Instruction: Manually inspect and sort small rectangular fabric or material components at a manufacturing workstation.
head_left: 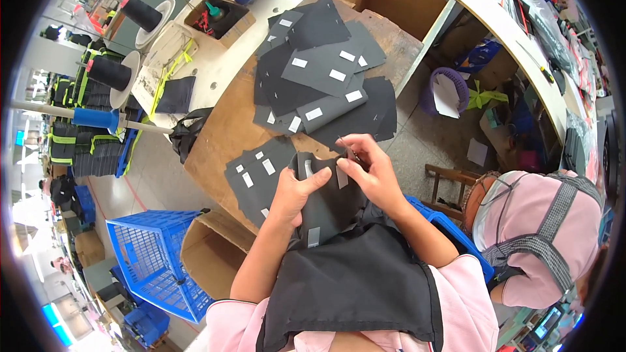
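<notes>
A dark grey fabric piece (331,212) with white rectangular patches is bent between my hands, close above my black apron. My left hand (293,195) grips its left side, thumb lying on top. At its upper right edge, beside a white patch, my right hand (372,173) pinches the piece between thumb and fingers. Something thin and dark shows at those fingertips, too small to make out. Just left of my left hand lies a small stack of similar pieces (251,186). Farther off, a larger loose pile of dark pieces (326,68) covers the board, many bearing white patches.
The pieces lie on a worn brown board (225,133). Black thread cones (140,14) stand at the far left by a sewing machine. A blue crate (160,261) and a cardboard box (212,254) are at my left. Another person (541,234) in pink sits close on my right.
</notes>
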